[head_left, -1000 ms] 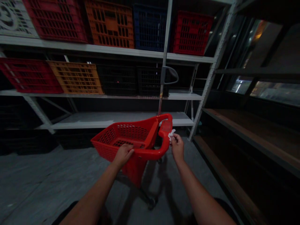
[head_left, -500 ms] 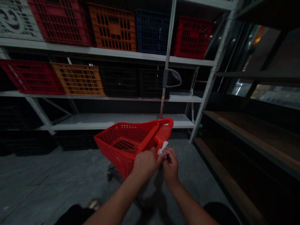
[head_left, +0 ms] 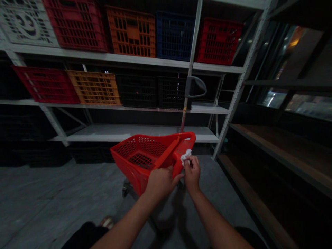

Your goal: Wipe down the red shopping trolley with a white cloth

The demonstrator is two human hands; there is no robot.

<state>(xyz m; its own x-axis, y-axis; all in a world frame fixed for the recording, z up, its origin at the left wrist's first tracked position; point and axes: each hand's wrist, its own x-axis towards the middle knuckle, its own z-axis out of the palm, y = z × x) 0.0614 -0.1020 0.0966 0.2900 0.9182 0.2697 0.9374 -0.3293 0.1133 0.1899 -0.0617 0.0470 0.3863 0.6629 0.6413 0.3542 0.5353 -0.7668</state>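
Note:
A red plastic shopping basket [head_left: 141,155] on small wheels stands tilted on the grey floor in front of me. My left hand [head_left: 160,181] is closed on the basket's near rim. My right hand [head_left: 192,172] pinches a small crumpled white cloth [head_left: 185,156] and presses it against the basket's red handle end [head_left: 184,148]. The two hands are almost touching. A thin pull rod with a grey loop handle [head_left: 195,87] rises behind the basket.
White metal shelving [head_left: 124,58] holds red, orange, blue, black and white crates on two levels; the lowest shelf [head_left: 129,132] is bare. Dark wooden shelves [head_left: 282,152] run along the right. A steel upright [head_left: 234,93] stands at the corner. My foot [head_left: 106,221] shows at the bottom.
My left hand slid along the rim from the basket's left side to its near corner beside my right hand. The basket turned and the white cloth moved along the handle.

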